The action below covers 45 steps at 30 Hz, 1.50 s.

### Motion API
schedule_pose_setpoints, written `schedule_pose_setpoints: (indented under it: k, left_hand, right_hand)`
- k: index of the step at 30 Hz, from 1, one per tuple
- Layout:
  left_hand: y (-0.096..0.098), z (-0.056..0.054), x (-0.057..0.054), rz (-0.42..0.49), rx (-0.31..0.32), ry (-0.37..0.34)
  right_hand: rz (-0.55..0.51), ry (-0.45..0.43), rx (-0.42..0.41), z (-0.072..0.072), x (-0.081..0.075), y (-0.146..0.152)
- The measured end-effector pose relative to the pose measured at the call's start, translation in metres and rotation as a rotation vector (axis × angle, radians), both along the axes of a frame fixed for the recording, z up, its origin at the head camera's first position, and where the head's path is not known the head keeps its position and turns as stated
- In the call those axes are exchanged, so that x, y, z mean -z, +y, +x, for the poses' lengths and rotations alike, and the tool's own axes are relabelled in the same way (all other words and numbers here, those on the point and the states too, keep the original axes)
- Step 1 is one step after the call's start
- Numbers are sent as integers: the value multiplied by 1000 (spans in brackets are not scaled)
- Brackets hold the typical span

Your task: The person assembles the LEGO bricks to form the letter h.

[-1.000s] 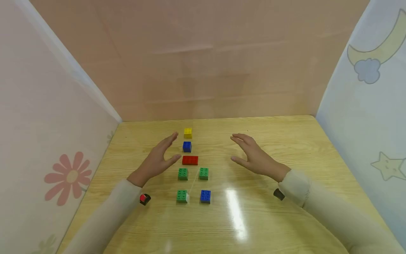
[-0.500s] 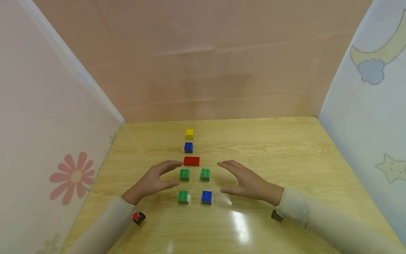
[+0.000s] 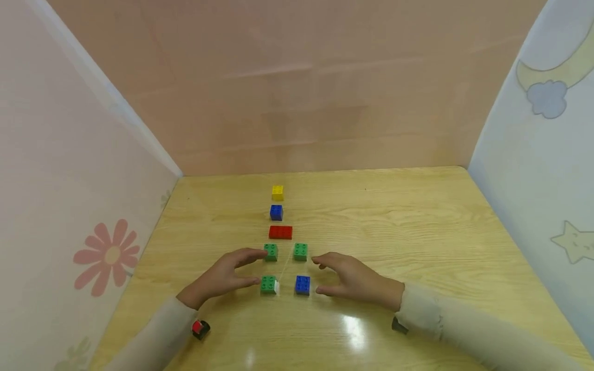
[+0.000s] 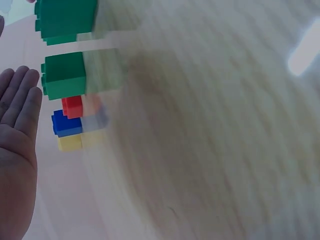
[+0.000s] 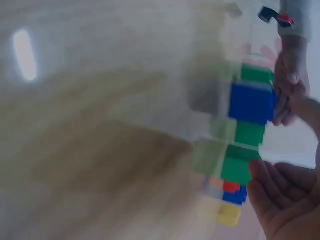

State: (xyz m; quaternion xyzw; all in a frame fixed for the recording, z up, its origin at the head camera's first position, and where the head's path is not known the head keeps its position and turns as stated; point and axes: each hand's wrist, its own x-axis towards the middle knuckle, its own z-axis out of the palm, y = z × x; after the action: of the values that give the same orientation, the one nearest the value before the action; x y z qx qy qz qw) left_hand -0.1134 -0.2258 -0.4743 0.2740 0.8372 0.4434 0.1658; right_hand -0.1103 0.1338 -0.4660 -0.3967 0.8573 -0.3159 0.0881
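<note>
Green brick (image 3: 268, 284) and blue brick (image 3: 302, 285) form the nearest row on the table (image 3: 417, 232), a gap between them, with two more green bricks (image 3: 300, 252) just behind. The left hand (image 3: 223, 275) and right hand (image 3: 355, 279) flank these four, thumbs spread from fingers, holding nothing; whether the left touches the rear left brick (image 3: 272, 252), I cannot tell. To take hold cleanly, it would likely pay to bring both in low and level, keeping the fingers clear of neighbouring bricks. Farther off stand a red brick (image 3: 280, 232), a second blue brick (image 3: 276, 213) and a yellow brick (image 3: 277, 193).
</note>
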Motion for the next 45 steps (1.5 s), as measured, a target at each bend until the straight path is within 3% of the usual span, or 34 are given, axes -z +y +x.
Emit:
schedule_pose_setpoints:
  k: [8, 17, 45]
  left_hand:
    - [-2, 6, 7, -126, 14, -49]
    - [2, 10, 20, -183, 37, 7]
    - [12, 16, 15, -221, 15, 54]
  right_hand:
    - [33, 39, 17, 7, 12, -15]
    - [75, 76, 20, 12, 16, -24]
    - [88, 47, 21, 13, 13, -27]
